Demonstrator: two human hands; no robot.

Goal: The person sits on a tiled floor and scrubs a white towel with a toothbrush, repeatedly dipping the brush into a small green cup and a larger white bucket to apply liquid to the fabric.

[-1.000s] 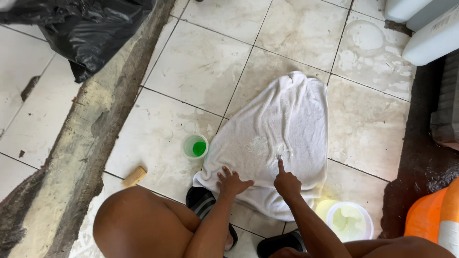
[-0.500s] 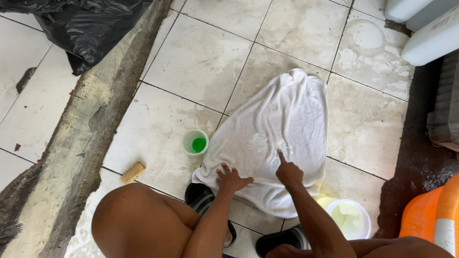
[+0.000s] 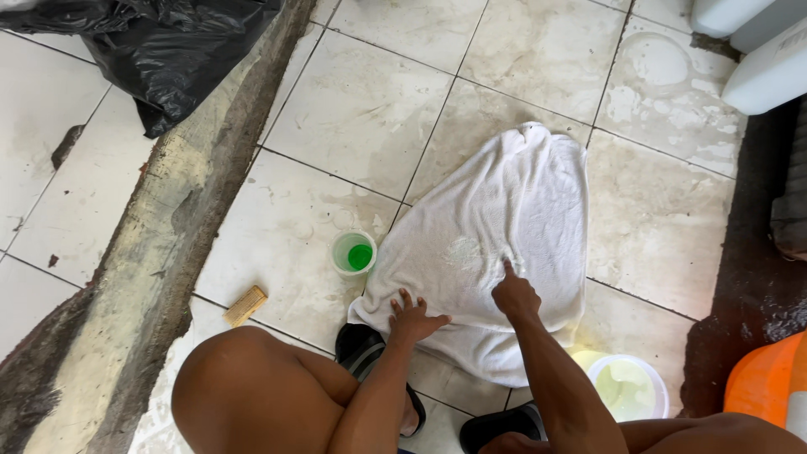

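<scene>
left hand (image 3: 414, 319), right hand (image 3: 514, 296), white towel (image 3: 496, 227), green cup (image 3: 354, 253)

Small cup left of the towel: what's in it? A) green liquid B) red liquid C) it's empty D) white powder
A: the cup on the tiles, just left of the white towel, shows a bright green pool at its bottom.

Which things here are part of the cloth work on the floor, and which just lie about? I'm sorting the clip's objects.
In use:
white terry cloth spread on the wet tiles
left hand, flat on its near edge
right hand, forefinger pressed on it
small clear cup of green liquid, possibly

Lying about:
black plastic bag
tan rectangular block
white round tub
orange plastic container
</scene>
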